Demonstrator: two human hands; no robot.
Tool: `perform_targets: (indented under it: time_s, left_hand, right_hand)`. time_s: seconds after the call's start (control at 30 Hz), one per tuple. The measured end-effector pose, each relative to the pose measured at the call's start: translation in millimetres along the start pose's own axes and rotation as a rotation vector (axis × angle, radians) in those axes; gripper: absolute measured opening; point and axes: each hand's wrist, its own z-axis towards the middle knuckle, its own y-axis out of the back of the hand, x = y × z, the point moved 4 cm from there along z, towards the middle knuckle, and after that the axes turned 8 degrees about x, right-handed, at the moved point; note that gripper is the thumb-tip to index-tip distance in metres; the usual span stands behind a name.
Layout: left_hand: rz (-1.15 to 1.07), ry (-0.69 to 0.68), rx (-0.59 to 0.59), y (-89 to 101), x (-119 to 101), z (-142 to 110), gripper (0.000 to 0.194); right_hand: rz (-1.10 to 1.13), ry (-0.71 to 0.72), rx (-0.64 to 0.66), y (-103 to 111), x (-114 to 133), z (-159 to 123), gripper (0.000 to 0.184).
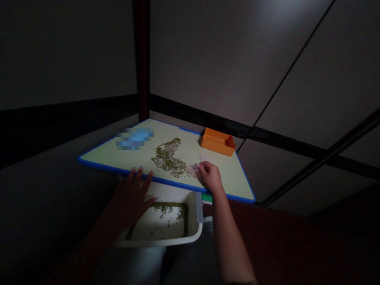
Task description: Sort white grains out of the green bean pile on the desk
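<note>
Small greenish grains lie scattered in a loose patch on the pale yellow, blue-edged tabletop. My right hand is over the board just right of the grains, thumb and fingers pinched on a pale, thin piece that looks see-through; its exact kind is unclear. With fingers spread, my left hand rests its fingertips at the board's front edge, holding nothing. Below that edge is a white tub, with more of the grains on its floor, mostly along its sides. The left hand partly covers the tub's left side.
An orange open box stands at the back right of the board. At the back left lies a blue item, blurred out. Dark panelled walls close in behind and to the left. Something green shows under the front edge.
</note>
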Motion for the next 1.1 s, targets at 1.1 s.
perform_targets:
  time_s: [1.1]
  left_hand:
    - [-0.03,0.011,0.017,3.0,0.0,0.3,0.067]
  right_hand:
    - [0.238,0.126,0.129,-9.9,-1.2,-1.1,0.03]
